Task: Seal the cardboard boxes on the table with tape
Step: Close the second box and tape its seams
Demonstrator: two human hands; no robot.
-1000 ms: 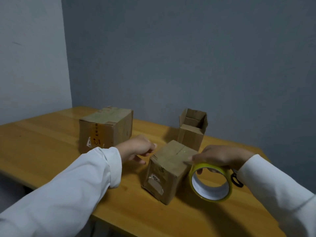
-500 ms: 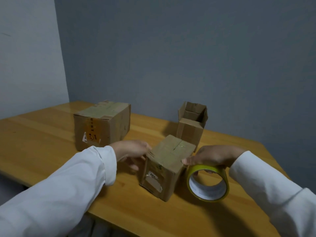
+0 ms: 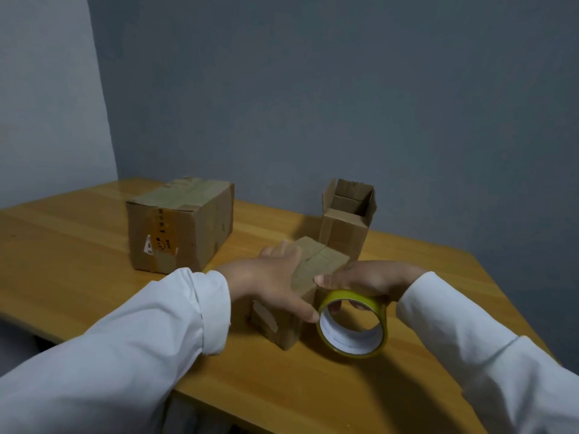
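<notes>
The small closed box point(image 3: 316, 270) stands on the wooden table point(image 3: 78, 252), near the front edge, with its top flaps folded shut and the centre seam visible. The left hand point(image 3: 269, 283) lies across the box top, fingers straight and spread, thumb reaching down the near corner toward the roll. The right hand point(image 3: 369, 280) grips the yellow tape roll point(image 3: 352, 324), which stands on edge just beside the box on its right.

Step in hand: starting the tape on this box. The free tape end cannot be made out; it is probably at the top right edge.

Next move: anchor the end, then draw the roll across the seam.

The large box point(image 3: 181, 223), far left, appears already taped. The tall box point(image 3: 347, 223), far centre, stands open.
</notes>
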